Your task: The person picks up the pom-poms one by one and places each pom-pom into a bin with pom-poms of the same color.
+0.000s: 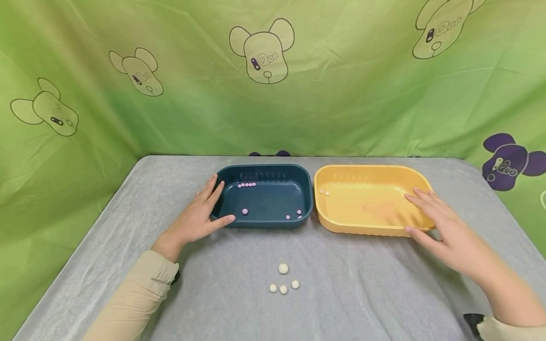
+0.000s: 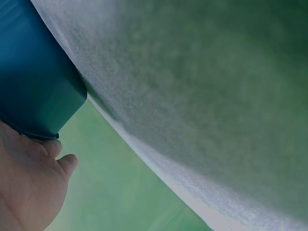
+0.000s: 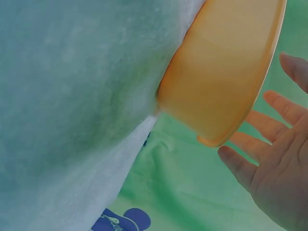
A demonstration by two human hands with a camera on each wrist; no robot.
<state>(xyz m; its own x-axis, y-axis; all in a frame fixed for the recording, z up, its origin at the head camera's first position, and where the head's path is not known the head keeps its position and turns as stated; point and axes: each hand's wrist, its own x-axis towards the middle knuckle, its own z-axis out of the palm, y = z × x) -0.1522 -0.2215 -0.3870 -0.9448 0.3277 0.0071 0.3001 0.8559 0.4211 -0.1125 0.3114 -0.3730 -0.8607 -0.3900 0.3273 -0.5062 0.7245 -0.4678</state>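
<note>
My left hand [image 1: 197, 214] rests against the left end of a dark blue tray [image 1: 264, 224], its fingers extended along the rim and its thumb at the front corner. Several small lilac balls [image 1: 245, 211] lie inside, some in a row near the back. Over the right end of a yellow tray [image 1: 362, 228] is my right hand [image 1: 453, 237], fingers spread and holding nothing. In the right wrist view its fingers [image 3: 239, 166] are close to the tray rim; contact is hard to tell. Two small pale balls [image 1: 327, 193] sit at that tray's left side.
Several off-white balls [image 1: 283, 269] lie on the grey cloth-covered table [image 1: 230, 293] in front of the trays, one larger than the others. Green fabric [image 1: 192, 118] with printed mouse-like heads hangs behind and at both sides. The trays stand side by side with a narrow gap.
</note>
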